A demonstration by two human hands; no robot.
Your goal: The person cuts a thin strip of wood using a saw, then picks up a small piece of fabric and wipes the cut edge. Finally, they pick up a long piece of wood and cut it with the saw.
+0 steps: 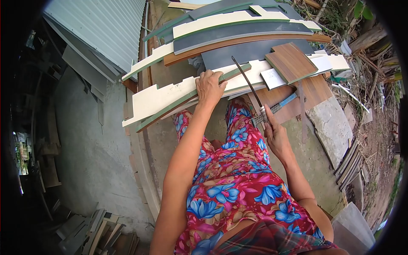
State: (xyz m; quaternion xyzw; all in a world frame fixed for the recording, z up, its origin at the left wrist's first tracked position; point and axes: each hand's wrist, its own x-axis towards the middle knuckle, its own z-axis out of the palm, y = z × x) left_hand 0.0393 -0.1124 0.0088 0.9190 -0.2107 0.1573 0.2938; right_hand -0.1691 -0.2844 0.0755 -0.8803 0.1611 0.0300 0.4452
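My left hand rests over a long narrow green-edged strip, its fingers curled around the strip's edge. That strip lies on a cream board with notched edges. In my right hand is the light handle of a long thin dark blade, which points up and to the left, its tip above the strip's far end. Just beyond my right hand, a hammer-like tool with a blue part lies on a brown wood-grain board.
A small brown panel and a white piece lie on the boards at the right. More long boards are stacked farther away. Offcuts lie at the lower left. A broken slab is at the right, near dry plant debris.
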